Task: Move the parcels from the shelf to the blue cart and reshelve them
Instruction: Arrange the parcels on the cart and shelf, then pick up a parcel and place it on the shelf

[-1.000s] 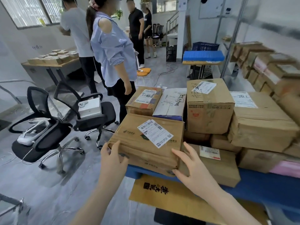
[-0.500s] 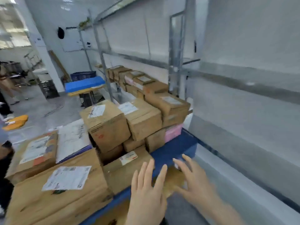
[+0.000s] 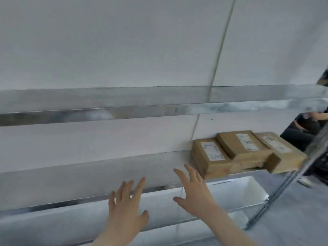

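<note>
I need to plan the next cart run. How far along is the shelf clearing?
Done: most of this shelf is bare. In hand: nothing; the left hand and right hand are open, reaching toward the parcels. Left: that cluster at the shelf's right end. The cart isn't visible.

Shelf [image 3: 88,174] runs L to R w/ another tier above. Parcels [image 3: 243,153] sit on it at far R, side by side, one stacked on top. L hand [image 3: 124,208] & R hand [image 3: 193,190] in front, left of parcels.
</note>
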Demonstrator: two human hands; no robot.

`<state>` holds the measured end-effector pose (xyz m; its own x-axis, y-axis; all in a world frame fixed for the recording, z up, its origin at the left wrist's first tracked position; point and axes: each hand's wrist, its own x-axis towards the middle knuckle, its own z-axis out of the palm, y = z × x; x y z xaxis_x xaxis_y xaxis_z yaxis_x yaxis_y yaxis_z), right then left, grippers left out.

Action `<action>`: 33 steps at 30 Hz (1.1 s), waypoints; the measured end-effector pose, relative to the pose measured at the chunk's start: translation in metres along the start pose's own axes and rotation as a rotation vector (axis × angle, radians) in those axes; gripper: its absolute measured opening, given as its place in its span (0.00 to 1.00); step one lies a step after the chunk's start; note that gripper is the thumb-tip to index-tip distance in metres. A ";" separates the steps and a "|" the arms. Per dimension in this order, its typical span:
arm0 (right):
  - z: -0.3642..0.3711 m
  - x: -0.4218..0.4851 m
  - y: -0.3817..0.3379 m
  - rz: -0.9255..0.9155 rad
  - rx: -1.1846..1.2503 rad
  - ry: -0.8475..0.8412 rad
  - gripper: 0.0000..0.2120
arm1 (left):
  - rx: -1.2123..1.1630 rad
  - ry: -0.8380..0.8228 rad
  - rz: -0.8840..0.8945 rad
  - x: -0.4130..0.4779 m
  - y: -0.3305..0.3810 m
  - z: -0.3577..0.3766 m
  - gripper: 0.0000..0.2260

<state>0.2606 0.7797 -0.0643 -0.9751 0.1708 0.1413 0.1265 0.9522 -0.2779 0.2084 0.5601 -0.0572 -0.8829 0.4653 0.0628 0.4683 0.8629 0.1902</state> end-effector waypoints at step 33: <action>0.032 0.057 0.243 0.009 0.274 0.129 0.26 | -0.623 -0.100 -0.005 0.180 0.206 0.146 0.31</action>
<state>0.2299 1.0129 -0.1544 -0.9407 0.2267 0.2525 0.0643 0.8497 -0.5234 0.1504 0.8504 -0.1503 -0.8636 0.5035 -0.0258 0.3295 0.6025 0.7269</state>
